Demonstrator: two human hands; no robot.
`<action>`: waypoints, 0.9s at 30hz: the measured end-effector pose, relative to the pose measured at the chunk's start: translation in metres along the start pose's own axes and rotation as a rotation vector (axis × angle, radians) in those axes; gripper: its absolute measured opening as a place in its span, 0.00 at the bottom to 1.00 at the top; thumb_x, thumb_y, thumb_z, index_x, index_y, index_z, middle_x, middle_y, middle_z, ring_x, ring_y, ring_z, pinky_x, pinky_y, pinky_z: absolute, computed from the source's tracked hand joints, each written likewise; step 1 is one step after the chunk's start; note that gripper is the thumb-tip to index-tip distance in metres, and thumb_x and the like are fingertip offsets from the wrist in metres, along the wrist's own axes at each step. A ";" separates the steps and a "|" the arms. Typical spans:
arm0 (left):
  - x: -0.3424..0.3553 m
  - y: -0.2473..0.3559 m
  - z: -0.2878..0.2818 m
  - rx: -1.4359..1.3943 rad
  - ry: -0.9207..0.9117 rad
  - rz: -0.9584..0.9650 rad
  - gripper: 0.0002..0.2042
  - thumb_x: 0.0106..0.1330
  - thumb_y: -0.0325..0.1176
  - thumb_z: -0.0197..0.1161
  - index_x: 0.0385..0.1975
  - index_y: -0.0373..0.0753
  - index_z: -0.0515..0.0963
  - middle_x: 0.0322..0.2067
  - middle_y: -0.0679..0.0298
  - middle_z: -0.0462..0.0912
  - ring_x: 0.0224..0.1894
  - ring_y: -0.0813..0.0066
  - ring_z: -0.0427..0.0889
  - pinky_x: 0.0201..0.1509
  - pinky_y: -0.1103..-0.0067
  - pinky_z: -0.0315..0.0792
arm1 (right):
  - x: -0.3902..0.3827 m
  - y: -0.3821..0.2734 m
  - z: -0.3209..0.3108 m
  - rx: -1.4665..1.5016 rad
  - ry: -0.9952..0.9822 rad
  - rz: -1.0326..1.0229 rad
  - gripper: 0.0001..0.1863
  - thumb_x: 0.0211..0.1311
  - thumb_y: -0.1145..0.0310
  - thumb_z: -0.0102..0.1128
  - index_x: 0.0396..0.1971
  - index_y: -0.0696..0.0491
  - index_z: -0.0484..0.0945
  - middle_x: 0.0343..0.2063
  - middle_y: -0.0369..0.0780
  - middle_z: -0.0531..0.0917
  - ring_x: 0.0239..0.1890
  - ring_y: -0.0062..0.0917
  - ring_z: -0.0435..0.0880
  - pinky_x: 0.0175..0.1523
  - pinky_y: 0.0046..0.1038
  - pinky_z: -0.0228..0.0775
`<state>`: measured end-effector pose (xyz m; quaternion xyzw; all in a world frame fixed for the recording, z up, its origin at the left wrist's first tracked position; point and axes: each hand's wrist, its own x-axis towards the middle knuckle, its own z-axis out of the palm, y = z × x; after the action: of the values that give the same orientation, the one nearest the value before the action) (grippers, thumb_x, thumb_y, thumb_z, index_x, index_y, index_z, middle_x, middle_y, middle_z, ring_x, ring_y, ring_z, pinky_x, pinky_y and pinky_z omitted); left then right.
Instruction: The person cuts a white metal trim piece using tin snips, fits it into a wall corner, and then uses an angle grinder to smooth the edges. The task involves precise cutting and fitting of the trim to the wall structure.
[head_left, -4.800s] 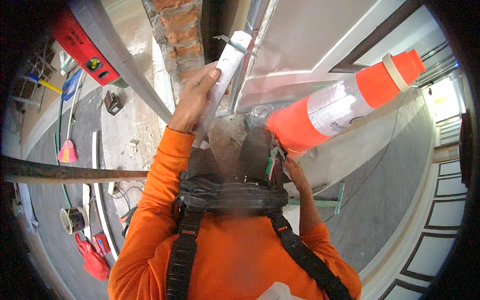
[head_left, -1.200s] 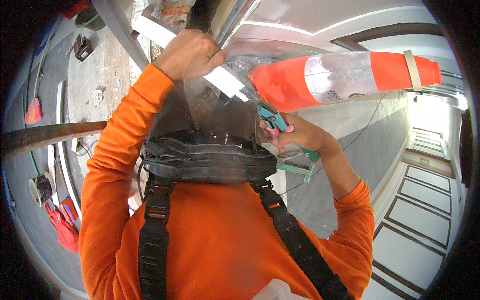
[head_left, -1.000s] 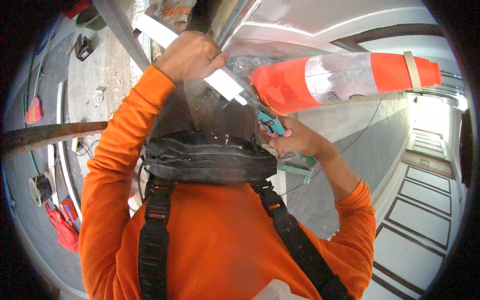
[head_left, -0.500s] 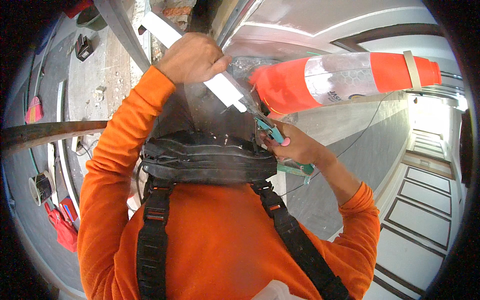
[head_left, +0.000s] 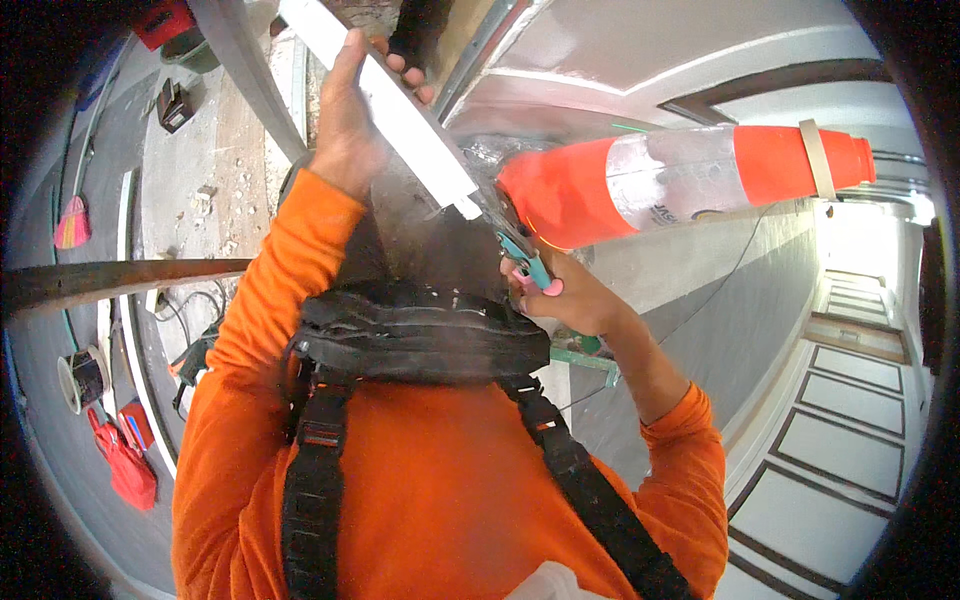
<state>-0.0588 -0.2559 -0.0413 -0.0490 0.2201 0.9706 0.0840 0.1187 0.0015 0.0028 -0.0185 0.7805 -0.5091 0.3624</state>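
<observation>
Left grip (head_left: 345, 130): clasping white strip (head_left: 410, 125), long axis slanting down-right; right grip (head_left: 575, 290): wrapped round teal-handled snips (head_left: 538, 270), with strip's lower end just up-left.

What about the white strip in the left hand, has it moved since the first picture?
Yes, the white strip has tipped left, its top now away from the metal frame.

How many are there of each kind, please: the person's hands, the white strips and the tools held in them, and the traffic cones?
Left hand and right hand: 2
Held white strip: 1
Held teal-handled tool: 1
Traffic cone: 1
Total: 5
</observation>
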 end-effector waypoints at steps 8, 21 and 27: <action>0.004 0.004 0.025 0.107 0.049 0.144 0.20 0.70 0.55 0.59 0.43 0.46 0.64 0.28 0.64 0.73 0.28 0.71 0.73 0.33 0.69 0.74 | 0.003 -0.016 -0.001 0.232 -0.036 -0.028 0.28 0.51 0.77 0.63 0.55 0.54 0.70 0.42 0.34 0.76 0.35 0.15 0.73 0.42 0.22 0.70; 0.003 0.007 0.030 0.065 0.153 0.039 0.20 0.67 0.61 0.59 0.36 0.50 0.68 0.21 0.68 0.73 0.20 0.71 0.75 0.24 0.72 0.75 | 0.001 -0.026 0.001 0.036 -0.013 -0.028 0.33 0.53 0.75 0.64 0.61 0.55 0.67 0.44 0.32 0.73 0.44 0.17 0.73 0.52 0.22 0.70; 0.001 0.012 0.037 0.133 0.129 0.116 0.21 0.67 0.61 0.59 0.30 0.49 0.69 0.21 0.70 0.72 0.19 0.73 0.74 0.23 0.73 0.74 | 0.005 -0.021 -0.009 0.188 -0.130 0.078 0.36 0.51 0.76 0.65 0.64 0.56 0.66 0.49 0.33 0.75 0.42 0.15 0.74 0.52 0.22 0.69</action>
<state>-0.0639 -0.2499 -0.0028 -0.0929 0.2916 0.9519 0.0166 0.1027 -0.0032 0.0189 0.0128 0.7043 -0.5632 0.4320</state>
